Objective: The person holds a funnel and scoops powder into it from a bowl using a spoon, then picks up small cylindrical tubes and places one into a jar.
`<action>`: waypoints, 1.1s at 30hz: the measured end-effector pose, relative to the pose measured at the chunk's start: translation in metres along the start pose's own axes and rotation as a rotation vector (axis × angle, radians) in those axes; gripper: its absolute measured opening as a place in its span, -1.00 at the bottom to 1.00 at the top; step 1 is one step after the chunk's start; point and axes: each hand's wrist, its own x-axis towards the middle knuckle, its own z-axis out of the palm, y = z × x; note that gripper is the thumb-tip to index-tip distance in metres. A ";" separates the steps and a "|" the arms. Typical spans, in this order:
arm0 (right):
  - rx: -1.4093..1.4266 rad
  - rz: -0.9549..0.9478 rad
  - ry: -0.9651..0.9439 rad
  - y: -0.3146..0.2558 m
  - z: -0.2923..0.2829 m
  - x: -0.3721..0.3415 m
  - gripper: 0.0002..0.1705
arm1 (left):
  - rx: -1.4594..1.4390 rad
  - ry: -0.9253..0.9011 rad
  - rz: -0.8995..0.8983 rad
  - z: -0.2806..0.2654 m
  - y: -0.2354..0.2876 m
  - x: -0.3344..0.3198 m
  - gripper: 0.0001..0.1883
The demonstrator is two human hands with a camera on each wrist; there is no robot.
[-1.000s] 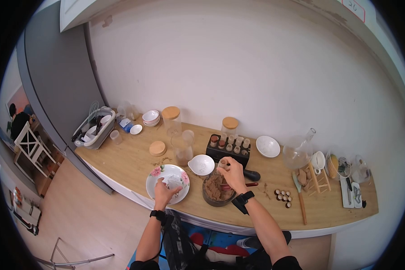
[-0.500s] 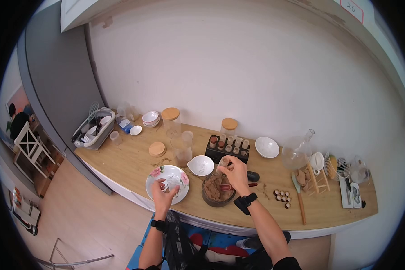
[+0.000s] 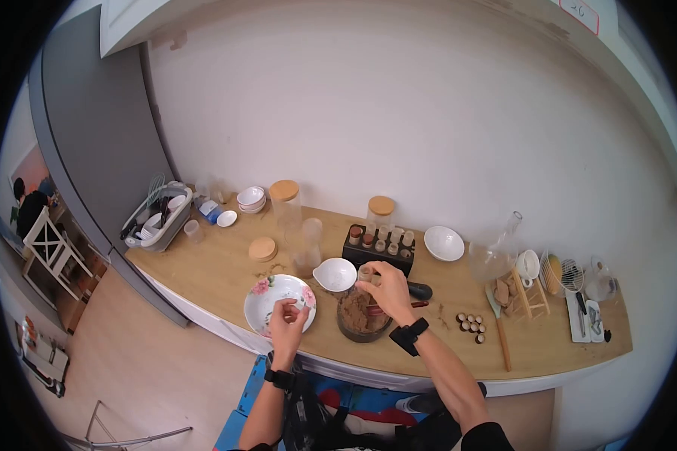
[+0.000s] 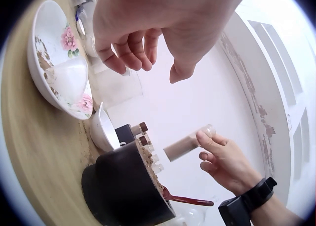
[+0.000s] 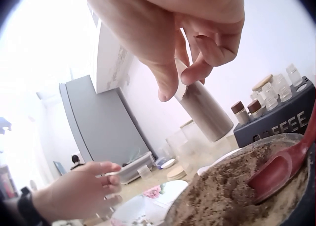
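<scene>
My right hand pinches a glass vial between thumb and fingers. Brown powder fills much of the vial, which is tilted in the right wrist view. Under it stands a dark round pot heaped with brown powder, and a red spoon lies in the powder. My left hand hovers over the near side of a flowered white bowl, fingers loosely bent and holding nothing. Inside that bowl, the left wrist view shows a translucent funnel-like piece and scattered brown powder.
Behind the pot, a black rack holds several small vials, two brown-capped. A spouted white bowl sits left of it. To the right lie several small caps and a long-handled spatula, with a glass flask behind.
My left hand has shifted slightly right and toward me over the flowered bowl, its fingers drawn closer together. My right hand still holds the vial above the pot, with little movement.
</scene>
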 end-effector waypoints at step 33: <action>0.688 0.550 0.306 0.085 -0.064 -0.113 -0.79 | -1.566 -0.405 -0.393 0.068 0.014 0.044 -0.57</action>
